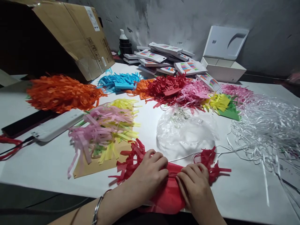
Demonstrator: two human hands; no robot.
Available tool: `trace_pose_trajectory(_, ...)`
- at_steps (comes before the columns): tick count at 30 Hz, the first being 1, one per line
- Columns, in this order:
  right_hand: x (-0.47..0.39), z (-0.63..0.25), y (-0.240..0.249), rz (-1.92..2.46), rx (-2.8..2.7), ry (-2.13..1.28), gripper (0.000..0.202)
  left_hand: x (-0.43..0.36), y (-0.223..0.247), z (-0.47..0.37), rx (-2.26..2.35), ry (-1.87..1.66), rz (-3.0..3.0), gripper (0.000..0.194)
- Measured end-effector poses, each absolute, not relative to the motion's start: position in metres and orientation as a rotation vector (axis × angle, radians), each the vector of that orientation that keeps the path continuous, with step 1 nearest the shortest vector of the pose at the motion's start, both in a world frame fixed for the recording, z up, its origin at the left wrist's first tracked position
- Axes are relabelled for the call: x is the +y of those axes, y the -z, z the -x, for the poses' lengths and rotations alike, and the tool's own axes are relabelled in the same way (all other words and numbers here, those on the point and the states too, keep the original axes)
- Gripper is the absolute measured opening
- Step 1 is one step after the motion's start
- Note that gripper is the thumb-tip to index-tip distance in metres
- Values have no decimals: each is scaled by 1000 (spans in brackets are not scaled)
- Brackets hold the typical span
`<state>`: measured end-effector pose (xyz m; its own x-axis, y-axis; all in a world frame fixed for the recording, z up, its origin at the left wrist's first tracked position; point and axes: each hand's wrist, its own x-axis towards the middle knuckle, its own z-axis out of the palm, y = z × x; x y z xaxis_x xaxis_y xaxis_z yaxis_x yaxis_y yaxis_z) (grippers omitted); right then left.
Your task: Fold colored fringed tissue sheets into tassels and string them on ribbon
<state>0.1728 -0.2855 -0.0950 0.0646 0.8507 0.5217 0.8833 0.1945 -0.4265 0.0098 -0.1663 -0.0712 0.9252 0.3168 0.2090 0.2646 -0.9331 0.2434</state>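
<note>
Red tissue paper (167, 197) with fringed ends lies at the table's front edge. My left hand (150, 175), with a silver bangle on the wrist, presses its curled fingers on the left part of the paper. On the right part, my right hand (195, 184) has its fingers bent and together, gripping the sheet. Between them the paper's middle band shows a fold. Red fringe sticks out beyond both hands. A thin white string runs from behind the paper toward a bundle of white strings (269, 125) on the right. Both thumbs are mostly hidden.
Pink and yellow fringes (105, 122) lie on brown card at the left. A clear plastic bag (185, 134) is behind my hands. Further back are orange fringe (63, 93), a row of coloured tassels, stacked flat boxes (164, 59), an open white box (222, 68) and a carton (77, 37).
</note>
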Motion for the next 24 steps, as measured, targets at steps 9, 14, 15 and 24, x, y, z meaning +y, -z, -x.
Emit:
trace_pose_trajectory(9,-281,-164,102,1637,-1904,155,23,-165,74,-11,379,-391,-2857,9)
trace_pose_trajectory(14,-291,-178,105,1638,-1808,152,30,-165,76,-6,477,-383,-2746,10)
trace_pose_trajectory(15,-294,-183,104,1643,-1811,146,30,-165,78,-5,513,-397,-2709,10)
trace_pose_trajectory(24,-299,-187,97,1807,-1730,70,18,-171,72,-10,708,-112,-2766,6)
